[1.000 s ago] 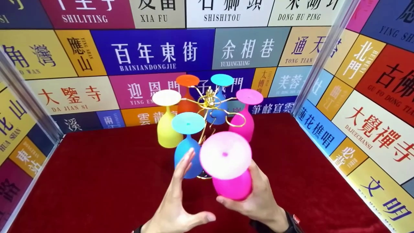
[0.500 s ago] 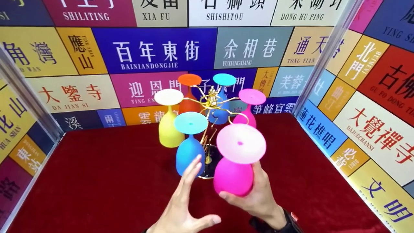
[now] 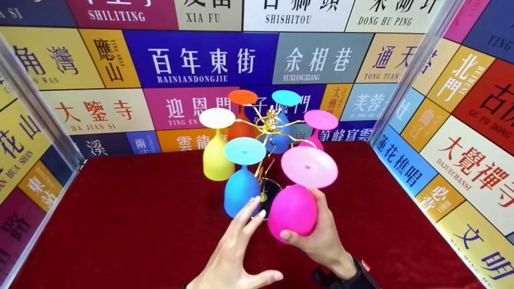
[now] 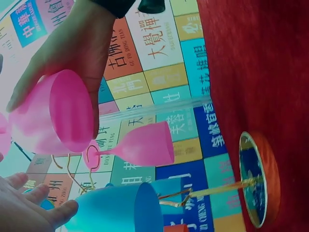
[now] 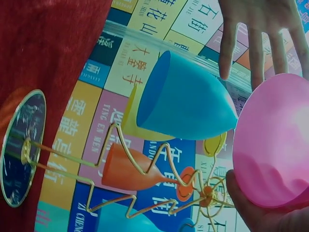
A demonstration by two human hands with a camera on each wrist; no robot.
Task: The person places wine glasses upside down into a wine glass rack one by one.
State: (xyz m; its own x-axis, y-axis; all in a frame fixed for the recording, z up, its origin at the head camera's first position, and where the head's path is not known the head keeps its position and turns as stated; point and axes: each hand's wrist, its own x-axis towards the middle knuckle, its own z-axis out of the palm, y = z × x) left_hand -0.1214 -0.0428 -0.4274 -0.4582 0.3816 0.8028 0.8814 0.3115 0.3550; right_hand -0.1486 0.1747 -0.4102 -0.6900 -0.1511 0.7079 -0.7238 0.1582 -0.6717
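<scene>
My right hand (image 3: 328,243) grips a pink plastic goblet (image 3: 294,210) by its bowl, upside down, with the round foot on top. Its foot overlaps a front loop of the gold wire rack (image 3: 273,126) in the head view. From that rack a blue goblet (image 3: 242,190) hangs foot-up at the front left. My left hand (image 3: 235,251) is spread, thumb apart, and holds nothing; its fingertips are close to the blue bowl. In the left wrist view the held goblet (image 4: 63,113) shows its open mouth, with the right hand (image 4: 77,43) wrapped around it.
Also hanging upside down are a yellow goblet (image 3: 219,158), an orange goblet (image 3: 241,128), a second blue goblet (image 3: 281,136) and another pink goblet (image 3: 321,119). The rack's round black base (image 5: 24,150) stands on a dark red cloth (image 3: 140,224). Sign-covered panels (image 3: 200,60) enclose the back and sides.
My right hand has moved the pink goblet forward and rightward, its foot now at the rack's front right. My left hand has shifted slightly right, still spread.
</scene>
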